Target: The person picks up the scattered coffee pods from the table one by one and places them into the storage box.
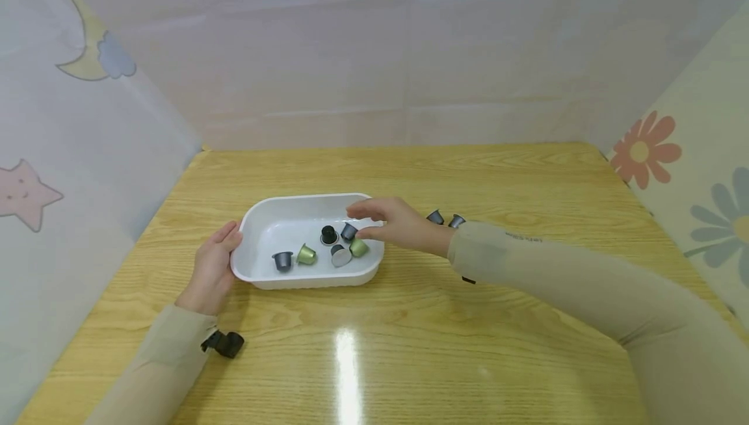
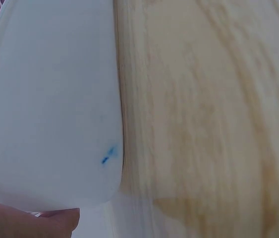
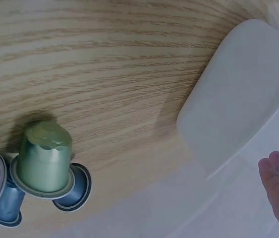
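Observation:
A white oval tray (image 1: 310, 281) lies on the table with several coffee capsules in it. My left hand (image 1: 212, 268) holds the tray's left end; in the left wrist view a fingertip (image 2: 62, 218) touches its edge. Above the tray's right end is my right hand (image 1: 392, 220), thumb and fingers apart with nothing between them. Under it lie a dark blue-grey capsule (image 1: 349, 231) and a green capsule (image 1: 359, 247). Close by are a black capsule (image 1: 329, 234) and one showing its silver lid (image 1: 341, 257). A grey capsule (image 1: 283, 261) and another green capsule (image 1: 306, 255) sit farther left.
Right of the tray, more capsules stand on the wooden table (image 1: 409, 347), partly hidden by my right arm. The right wrist view shows a green capsule (image 3: 45, 163) among blue capsules (image 3: 75, 188). Patterned sheets (image 1: 351, 74) surround the table's back and sides.

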`<act>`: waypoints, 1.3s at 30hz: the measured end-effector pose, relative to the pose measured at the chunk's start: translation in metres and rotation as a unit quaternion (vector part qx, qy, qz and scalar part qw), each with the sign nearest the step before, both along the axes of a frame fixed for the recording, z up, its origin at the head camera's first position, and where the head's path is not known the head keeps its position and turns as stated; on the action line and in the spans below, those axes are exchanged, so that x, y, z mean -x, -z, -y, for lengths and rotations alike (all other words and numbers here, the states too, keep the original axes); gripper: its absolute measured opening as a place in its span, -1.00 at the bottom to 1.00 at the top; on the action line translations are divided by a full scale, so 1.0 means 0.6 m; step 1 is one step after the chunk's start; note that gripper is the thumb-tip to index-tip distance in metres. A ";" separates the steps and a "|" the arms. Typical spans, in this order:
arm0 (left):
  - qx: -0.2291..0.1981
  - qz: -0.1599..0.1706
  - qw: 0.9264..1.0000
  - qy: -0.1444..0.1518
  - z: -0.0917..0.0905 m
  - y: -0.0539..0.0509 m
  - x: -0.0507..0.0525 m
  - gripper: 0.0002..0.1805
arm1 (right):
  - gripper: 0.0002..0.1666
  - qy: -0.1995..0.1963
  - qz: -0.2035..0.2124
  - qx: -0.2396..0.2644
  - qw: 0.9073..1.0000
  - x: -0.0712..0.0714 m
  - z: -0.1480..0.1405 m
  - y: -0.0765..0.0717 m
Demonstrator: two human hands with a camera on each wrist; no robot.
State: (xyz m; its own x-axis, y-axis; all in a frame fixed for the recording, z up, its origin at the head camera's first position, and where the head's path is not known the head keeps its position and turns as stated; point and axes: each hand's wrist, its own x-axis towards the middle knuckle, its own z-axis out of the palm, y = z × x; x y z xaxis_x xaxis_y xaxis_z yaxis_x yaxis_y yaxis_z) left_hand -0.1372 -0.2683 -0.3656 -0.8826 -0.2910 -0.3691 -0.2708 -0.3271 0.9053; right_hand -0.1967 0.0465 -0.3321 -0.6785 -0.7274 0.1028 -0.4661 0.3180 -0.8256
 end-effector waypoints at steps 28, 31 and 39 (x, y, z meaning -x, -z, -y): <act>-0.014 -0.010 1.000 -0.005 0.001 -0.003 0.001 -0.40 | -0.48 0.090 0.009 0.032 0.995 -0.003 -0.099 0.009; -0.012 -0.008 1.000 -0.003 -0.001 -0.004 0.001 -0.40 | -0.49 0.110 0.018 0.037 0.993 -0.004 -0.114 0.009; -0.004 -0.002 1.000 0.000 -0.002 -0.001 0.000 -0.40 | -0.52 0.158 0.018 0.036 0.987 -0.009 -0.153 0.015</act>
